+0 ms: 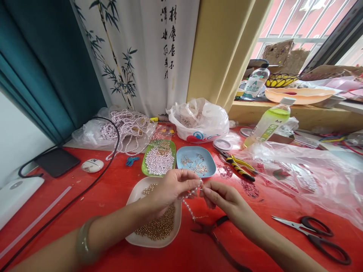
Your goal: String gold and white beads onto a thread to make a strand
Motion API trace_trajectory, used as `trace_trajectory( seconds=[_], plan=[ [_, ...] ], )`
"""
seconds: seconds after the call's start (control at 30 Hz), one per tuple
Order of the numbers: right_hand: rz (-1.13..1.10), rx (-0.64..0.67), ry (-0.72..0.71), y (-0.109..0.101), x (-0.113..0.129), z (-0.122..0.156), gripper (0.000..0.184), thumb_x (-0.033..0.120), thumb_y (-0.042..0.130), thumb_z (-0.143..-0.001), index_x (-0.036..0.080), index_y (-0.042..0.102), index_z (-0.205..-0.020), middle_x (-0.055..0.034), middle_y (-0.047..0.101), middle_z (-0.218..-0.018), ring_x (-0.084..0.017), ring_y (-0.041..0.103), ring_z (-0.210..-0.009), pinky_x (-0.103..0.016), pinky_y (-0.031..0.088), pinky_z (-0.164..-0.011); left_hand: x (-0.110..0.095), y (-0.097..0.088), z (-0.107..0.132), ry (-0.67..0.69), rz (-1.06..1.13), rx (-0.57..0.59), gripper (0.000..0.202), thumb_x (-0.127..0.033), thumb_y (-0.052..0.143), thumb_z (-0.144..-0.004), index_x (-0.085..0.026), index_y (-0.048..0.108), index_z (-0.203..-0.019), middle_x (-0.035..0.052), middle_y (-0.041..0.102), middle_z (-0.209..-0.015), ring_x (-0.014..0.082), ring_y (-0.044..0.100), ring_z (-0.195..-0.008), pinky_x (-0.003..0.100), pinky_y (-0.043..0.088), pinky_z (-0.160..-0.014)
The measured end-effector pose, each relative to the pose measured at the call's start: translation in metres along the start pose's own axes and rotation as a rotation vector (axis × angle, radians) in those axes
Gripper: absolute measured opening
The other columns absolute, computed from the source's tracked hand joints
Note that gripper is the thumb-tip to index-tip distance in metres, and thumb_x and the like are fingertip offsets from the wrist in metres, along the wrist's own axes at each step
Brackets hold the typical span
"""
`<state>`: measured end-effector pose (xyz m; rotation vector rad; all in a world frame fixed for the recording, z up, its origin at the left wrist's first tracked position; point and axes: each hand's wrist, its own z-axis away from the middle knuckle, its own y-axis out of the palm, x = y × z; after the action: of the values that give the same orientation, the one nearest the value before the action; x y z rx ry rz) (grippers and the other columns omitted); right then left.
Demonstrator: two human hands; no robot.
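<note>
Between thumb and fingers, my left hand (180, 187) pinches a strand of small pearly beads (188, 207), whose loose tail hangs toward the table. My right hand (219, 194) is closed at the upper end of the same strand, its fingertips nearly meeting the left ones. Under my left forearm sits a white dish (178, 238) of gold beads (159, 226), partly hidden by the arm. Behind the hands are a green tray (144, 168) of pearl and gold beads and a blue tray (181, 152) with small metal pieces. Dark-handled pliers (211, 230) lie just below my right hand.
Scissors (309, 230) lie at the right, yellow-black pliers (236, 163) behind my right hand. A drink bottle (268, 122) and clear plastic bags (306, 173) fill the right side. A black cable (93, 183) crosses the left, near a phone (58, 162) and a mouse (92, 165).
</note>
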<state>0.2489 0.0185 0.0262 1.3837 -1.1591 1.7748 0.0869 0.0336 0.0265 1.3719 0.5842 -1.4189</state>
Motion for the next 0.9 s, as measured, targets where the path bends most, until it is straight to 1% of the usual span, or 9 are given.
trace_trajectory(
  seconds=[0.17, 0.3, 0.4, 0.47, 0.6, 0.7, 0.8, 0.87, 0.9],
  plan=[
    [-0.04, 0.019, 0.019, 0.0, -0.004, 0.002, 0.026, 0.038, 0.039, -0.082, 0.016, 0.046, -0.069, 0.0038, 0.044, -0.052, -0.007, 0.041, -0.046, -0.021, 0.033, -0.048, 0.0, -0.001, 0.0, -0.015, 0.04, 0.049, 0.02, -0.026, 0.063, -0.064, -0.012, 0.056, -0.077, 0.0016, 0.054, -0.07, 0.0075, 0.051, -0.056, 0.023, 0.038, -0.059],
    [0.009, 0.025, 0.025, 0.0, -0.002, 0.002, 0.027, 0.037, 0.039, -0.082, 0.015, 0.048, -0.07, 0.0053, 0.04, -0.048, -0.006, 0.036, -0.043, -0.019, 0.029, -0.044, 0.0, 0.0, 0.0, -0.014, 0.049, 0.062, 0.021, -0.024, 0.065, -0.061, -0.013, 0.055, -0.076, 0.0005, 0.054, -0.068, 0.0072, 0.051, -0.056, 0.023, 0.039, -0.06],
    [0.102, 0.072, 0.017, -0.003, -0.001, 0.001, 0.026, 0.035, 0.037, -0.082, 0.015, 0.049, -0.073, 0.0045, 0.041, -0.05, -0.007, 0.038, -0.044, -0.019, 0.031, -0.044, 0.0, 0.0, 0.0, -0.002, 0.021, 0.055, 0.02, -0.025, 0.066, -0.061, -0.012, 0.056, -0.073, 0.0003, 0.054, -0.063, 0.0073, 0.05, -0.055, 0.023, 0.038, -0.059],
    [0.276, 0.033, -0.03, -0.007, -0.004, 0.0, 0.024, 0.031, 0.036, -0.083, 0.016, 0.05, -0.072, 0.0023, 0.045, -0.054, -0.008, 0.043, -0.049, -0.02, 0.033, -0.047, 0.0, -0.001, -0.001, 0.005, 0.022, 0.023, 0.02, -0.025, 0.066, -0.06, -0.012, 0.056, -0.072, 0.0001, 0.054, -0.062, 0.0071, 0.05, -0.054, 0.023, 0.038, -0.058],
    [0.847, -0.154, -0.153, -0.014, -0.017, -0.005, 0.022, 0.022, 0.037, -0.082, 0.018, 0.056, -0.073, -0.0033, 0.057, -0.071, -0.013, 0.051, -0.06, -0.024, 0.036, -0.053, 0.001, -0.002, -0.002, 0.017, 0.04, -0.042, 0.022, -0.025, 0.067, -0.059, -0.012, 0.056, -0.072, -0.0001, 0.054, -0.063, 0.0069, 0.05, -0.053, 0.024, 0.039, -0.058],
    [1.125, -0.173, -0.304, -0.016, -0.026, -0.007, 0.022, 0.018, 0.04, -0.08, 0.019, 0.06, -0.071, -0.0054, 0.059, -0.073, -0.017, 0.053, -0.068, -0.028, 0.037, -0.059, 0.002, -0.002, -0.003, 0.005, 0.042, -0.059, 0.022, -0.026, 0.068, -0.058, -0.012, 0.057, -0.071, 0.0, 0.054, -0.064, 0.0067, 0.05, -0.052, 0.024, 0.039, -0.058],
    [1.062, -0.227, -0.372, -0.013, -0.023, -0.006, 0.019, 0.018, 0.043, -0.079, 0.02, 0.062, -0.076, -0.0064, 0.062, -0.08, -0.019, 0.054, -0.075, -0.033, 0.039, -0.067, 0.002, -0.002, -0.003, 0.01, 0.025, -0.068, 0.021, -0.027, 0.068, -0.058, -0.012, 0.058, -0.07, -0.0001, 0.054, -0.063, 0.0069, 0.049, -0.053, 0.024, 0.038, -0.058],
    [0.829, -0.246, -0.309, -0.009, -0.015, -0.003, 0.019, 0.022, 0.041, -0.081, 0.019, 0.06, -0.086, -0.0061, 0.062, -0.082, -0.017, 0.055, -0.074, -0.032, 0.041, -0.066, 0.002, -0.001, -0.003, 0.026, 0.0, -0.075, 0.021, -0.027, 0.067, -0.058, -0.012, 0.058, -0.07, 0.0, 0.054, -0.062, 0.0069, 0.048, -0.054, 0.024, 0.037, -0.058],
    [0.651, -0.213, -0.235, -0.007, -0.011, -0.002, 0.02, 0.024, 0.04, -0.082, 0.018, 0.058, -0.089, -0.0057, 0.062, -0.08, -0.015, 0.055, -0.07, -0.028, 0.043, -0.062, 0.003, -0.001, -0.003, 0.035, -0.015, -0.076, 0.021, -0.028, 0.067, -0.058, -0.012, 0.058, -0.07, 0.0001, 0.054, -0.061, 0.0069, 0.047, -0.054, 0.024, 0.037, -0.058]
  ],
)
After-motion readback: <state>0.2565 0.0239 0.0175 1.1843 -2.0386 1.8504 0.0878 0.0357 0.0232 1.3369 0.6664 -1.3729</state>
